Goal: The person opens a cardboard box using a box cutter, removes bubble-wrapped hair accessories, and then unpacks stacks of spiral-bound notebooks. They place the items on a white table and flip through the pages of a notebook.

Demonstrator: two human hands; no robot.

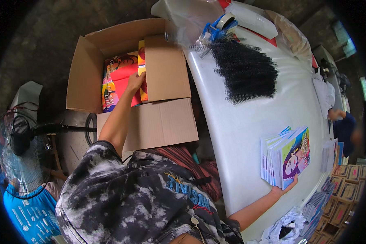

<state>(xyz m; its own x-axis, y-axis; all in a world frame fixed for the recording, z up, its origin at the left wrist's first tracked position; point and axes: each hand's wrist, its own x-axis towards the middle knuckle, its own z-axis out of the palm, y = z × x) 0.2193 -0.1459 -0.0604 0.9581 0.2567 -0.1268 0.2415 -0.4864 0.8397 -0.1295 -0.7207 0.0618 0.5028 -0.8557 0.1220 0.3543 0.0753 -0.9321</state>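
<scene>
Head view: my left hand (135, 82) rests fingers-down on colourful booklets (117, 81) inside the cardboard box (150, 122); my right hand (286, 185) grips a fanned booklet stack (286, 156) on the white table (248, 118), near black spiral coils (246, 71).

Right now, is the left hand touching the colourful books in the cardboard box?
Touching. The head view shows the left hand reaching into the cardboard box, fingers resting on the colourful books.

Box (150, 122) (books (118, 83) inside) left of table (248, 122); coils (246, 69) prob. atop.
</scene>
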